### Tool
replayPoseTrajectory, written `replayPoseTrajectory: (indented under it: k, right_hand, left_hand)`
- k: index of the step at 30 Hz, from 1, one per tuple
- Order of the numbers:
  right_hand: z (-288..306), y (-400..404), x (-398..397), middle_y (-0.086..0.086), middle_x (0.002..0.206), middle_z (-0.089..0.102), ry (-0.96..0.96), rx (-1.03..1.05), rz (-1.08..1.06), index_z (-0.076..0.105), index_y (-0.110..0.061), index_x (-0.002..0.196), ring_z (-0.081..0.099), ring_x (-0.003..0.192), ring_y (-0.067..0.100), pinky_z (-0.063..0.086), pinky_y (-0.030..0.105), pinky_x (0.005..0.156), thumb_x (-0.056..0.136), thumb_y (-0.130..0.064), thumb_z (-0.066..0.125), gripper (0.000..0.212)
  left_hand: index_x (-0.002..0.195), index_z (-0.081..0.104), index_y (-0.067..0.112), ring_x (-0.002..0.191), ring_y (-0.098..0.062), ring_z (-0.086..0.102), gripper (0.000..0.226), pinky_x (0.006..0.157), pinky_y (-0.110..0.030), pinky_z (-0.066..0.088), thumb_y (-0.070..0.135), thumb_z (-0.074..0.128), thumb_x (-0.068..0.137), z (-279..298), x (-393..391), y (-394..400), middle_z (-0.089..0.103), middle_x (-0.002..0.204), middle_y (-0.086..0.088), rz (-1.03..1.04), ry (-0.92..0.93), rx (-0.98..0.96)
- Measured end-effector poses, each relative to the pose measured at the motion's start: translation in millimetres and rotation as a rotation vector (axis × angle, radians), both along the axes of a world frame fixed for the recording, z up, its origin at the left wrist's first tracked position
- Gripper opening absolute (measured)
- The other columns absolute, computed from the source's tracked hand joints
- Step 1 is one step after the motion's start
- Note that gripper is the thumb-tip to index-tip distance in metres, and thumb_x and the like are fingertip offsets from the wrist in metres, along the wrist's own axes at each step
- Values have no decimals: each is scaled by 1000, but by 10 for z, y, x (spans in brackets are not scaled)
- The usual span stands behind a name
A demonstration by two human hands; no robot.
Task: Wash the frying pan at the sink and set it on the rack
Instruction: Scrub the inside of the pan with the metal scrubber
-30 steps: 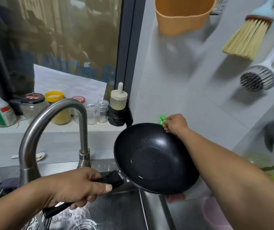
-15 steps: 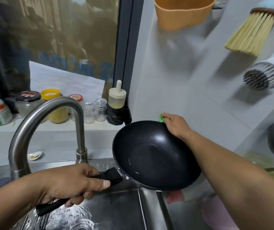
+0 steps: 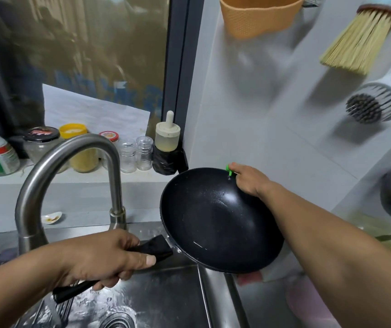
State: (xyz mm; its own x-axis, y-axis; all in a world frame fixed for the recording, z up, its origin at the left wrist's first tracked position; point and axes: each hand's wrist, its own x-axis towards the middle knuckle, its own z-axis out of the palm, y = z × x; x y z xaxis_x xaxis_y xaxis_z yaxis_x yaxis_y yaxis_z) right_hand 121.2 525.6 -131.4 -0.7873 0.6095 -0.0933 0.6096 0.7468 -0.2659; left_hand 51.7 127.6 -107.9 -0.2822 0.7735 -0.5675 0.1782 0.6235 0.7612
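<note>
The left hand [image 3: 99, 259] has its fingers [image 3: 128, 258] wrapped round the handle of the frying pan [image 3: 218, 221], which tilts over the sink [image 3: 156, 299]. The right hand [image 3: 248, 179] fingers pinch a small green thing [image 3: 229, 169] at the pan's far rim.

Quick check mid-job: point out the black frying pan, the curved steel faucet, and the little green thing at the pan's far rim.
Black frying pan [image 3: 215, 221], head view, on its inner cooking surface.
Curved steel faucet [image 3: 71, 147], head view, on the top of its arch.
Small green object [image 3: 229, 170], head view, on the part showing beside the right hand's fingers.
</note>
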Motion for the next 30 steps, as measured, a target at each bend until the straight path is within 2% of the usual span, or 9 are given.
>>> replayPoseTrajectory:
  k: [2,5,9,15,19,22,24,26,30]
  right_hand:
    - [72,7,-23,-2,156,41,-29,42,30,45,-23,144,32,146,29,27,42,119,96,-10,34,51]
    - [148,12,-34,9,155,38,-38,40,50,42,-17,145,31,143,34,25,44,119,101,-13,33,45]
    - [101,-76,-1,-1,162,31,-89,91,48,37,-21,151,28,147,29,26,45,120,91,-4,35,62]
    - [-12,-203,0,3,145,48,-69,151,24,45,-23,135,46,131,32,40,43,102,84,0,40,57]
    - [95,-57,-48,4,154,38,-104,130,88,40,-16,143,35,141,35,34,42,113,85,2,37,61]
    - [81,-45,0,11,131,49,2,87,56,47,-11,118,44,130,41,36,34,100,90,2,39,32]
    - [53,-126,81,14,151,39,107,42,-7,39,-4,144,33,144,36,27,35,115,98,-6,40,47]
    - [56,-208,206,14,162,28,210,52,-78,27,-6,156,26,149,29,19,35,122,100,-13,40,58]
    - [-7,-326,429,13,141,58,330,66,-146,54,-12,142,55,128,30,40,36,111,97,-17,48,46]
  left_hand:
    - [100,57,0,41,-13,37,39,39,-22,30,36,69,92,-25,23,-3,50,59,0,5,-6,0]
    - [87,55,8,40,-14,37,36,40,-23,30,40,71,90,-72,-16,4,50,61,-3,-3,-21,17]
    - [81,53,13,42,-17,36,36,43,-23,30,43,73,88,-124,-42,14,50,63,-5,-14,-38,49]
    - [82,53,14,41,-15,38,37,41,-23,32,44,72,88,-150,-62,-42,50,66,-6,-23,-9,41]
    - [86,55,12,42,-14,38,35,40,-24,32,42,72,89,-170,-33,-49,49,65,-5,-14,-12,38]
    - [99,59,7,43,-14,37,41,41,-23,33,44,73,88,-216,-33,-74,48,64,-3,-23,-36,55]
    - [103,60,6,42,-13,37,41,40,-23,33,43,72,89,-281,0,-125,48,61,-1,-22,-51,57]
    - [89,56,10,39,-13,38,35,38,-23,32,42,71,90,-362,47,-208,50,60,-1,-14,-59,39]
    - [82,57,16,39,-13,42,35,39,-23,33,47,74,86,-524,78,-407,52,63,-4,-36,-97,-30]
